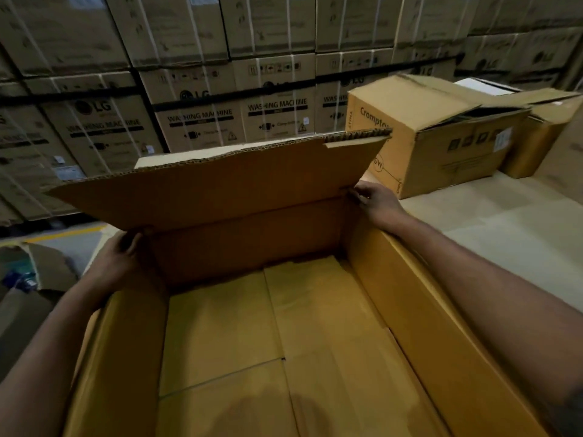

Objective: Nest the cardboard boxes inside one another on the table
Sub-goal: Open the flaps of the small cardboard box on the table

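A large open cardboard box (277,335) fills the foreground, with nothing inside it. Its far flap (217,184) stands up and leans slightly toward me. My left hand (118,257) grips the far left corner of the box at the base of that flap. My right hand (375,201) pinches the far right corner where the flap meets the side wall. A medium cardboard box (441,137) marked "Crompton" stands on the table at the right, its top flaps loosely folded. A smaller box (542,134) sits just behind it, partly hidden.
The table surface (492,222) is covered with flat cardboard sheets to the right of the large box. A wall of stacked washing machine cartons (195,89) runs across the back. At the left lie the floor, a yellow line (63,236) and some clutter.
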Demonstrator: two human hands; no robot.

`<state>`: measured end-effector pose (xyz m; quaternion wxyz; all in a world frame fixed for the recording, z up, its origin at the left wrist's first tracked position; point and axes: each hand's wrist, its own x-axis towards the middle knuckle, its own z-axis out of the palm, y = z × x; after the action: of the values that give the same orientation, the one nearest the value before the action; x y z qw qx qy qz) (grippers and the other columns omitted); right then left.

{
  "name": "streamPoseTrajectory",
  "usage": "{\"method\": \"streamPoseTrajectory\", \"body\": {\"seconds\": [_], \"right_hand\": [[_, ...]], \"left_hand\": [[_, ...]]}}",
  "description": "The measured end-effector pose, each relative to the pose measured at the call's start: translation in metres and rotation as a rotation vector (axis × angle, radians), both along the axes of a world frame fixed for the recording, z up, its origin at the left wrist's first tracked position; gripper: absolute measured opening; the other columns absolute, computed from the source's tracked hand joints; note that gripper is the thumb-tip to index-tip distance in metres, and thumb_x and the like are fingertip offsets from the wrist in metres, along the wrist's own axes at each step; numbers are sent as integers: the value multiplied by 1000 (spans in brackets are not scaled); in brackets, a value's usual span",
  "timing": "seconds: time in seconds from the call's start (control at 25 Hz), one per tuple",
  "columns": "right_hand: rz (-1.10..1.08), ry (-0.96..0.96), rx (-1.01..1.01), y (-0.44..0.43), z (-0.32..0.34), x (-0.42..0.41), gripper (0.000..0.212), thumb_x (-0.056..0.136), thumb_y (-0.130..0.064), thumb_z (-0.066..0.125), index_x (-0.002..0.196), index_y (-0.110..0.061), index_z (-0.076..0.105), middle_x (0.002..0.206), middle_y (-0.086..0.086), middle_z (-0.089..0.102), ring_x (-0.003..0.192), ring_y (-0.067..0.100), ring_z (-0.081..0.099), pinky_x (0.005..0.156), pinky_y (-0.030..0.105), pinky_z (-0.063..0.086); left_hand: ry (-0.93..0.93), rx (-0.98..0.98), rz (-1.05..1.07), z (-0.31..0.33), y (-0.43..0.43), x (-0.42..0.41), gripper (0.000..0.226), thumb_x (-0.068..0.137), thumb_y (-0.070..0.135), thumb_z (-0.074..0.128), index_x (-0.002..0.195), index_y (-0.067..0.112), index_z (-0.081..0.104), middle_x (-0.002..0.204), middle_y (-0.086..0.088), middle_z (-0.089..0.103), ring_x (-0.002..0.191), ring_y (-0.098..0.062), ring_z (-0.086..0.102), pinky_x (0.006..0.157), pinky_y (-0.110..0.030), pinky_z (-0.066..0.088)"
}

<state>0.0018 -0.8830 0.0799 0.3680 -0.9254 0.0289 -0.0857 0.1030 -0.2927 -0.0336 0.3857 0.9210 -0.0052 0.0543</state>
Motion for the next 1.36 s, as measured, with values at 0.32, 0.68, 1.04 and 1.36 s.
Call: {"method": "streamPoseTrajectory", "body": {"seconds": [0.32,0.68,1.04,1.36], "right_hand": [[-133,31,-146,6,-8,27,49,95,-73,47,93,-26,60,88,-13,60,87,16,60,75,40,48],[14,123,-203,4,-7,27,50,99,-27,62,144,-45,49,142,0,60,135,27,49,112,57,36],[-14,174,-146,0,-9,28,36,95,-29,68,128,-41,63,133,-5,60,131,24,48,107,49,28],[-55,146,-199,4,-8,3,44,93,-28,66,135,-40,62,142,-1,59,135,29,47,108,53,29]], "left_hand": [[14,-93,81,84,-94,-77,54,100,65,47,120,19,67,116,-6,68,111,-28,61,93,-48,47],[-1,-97,98,84,-94,-82,27,102,41,61,128,35,60,124,-19,68,114,-34,62,87,-42,46],[97,39,108,89,-94,-83,40,94,30,75,131,21,64,140,-16,58,126,-39,54,92,-44,46],[59,31,106,98,-98,-106,45,94,27,76,137,18,66,144,-14,60,132,-35,54,104,-46,46]]}}
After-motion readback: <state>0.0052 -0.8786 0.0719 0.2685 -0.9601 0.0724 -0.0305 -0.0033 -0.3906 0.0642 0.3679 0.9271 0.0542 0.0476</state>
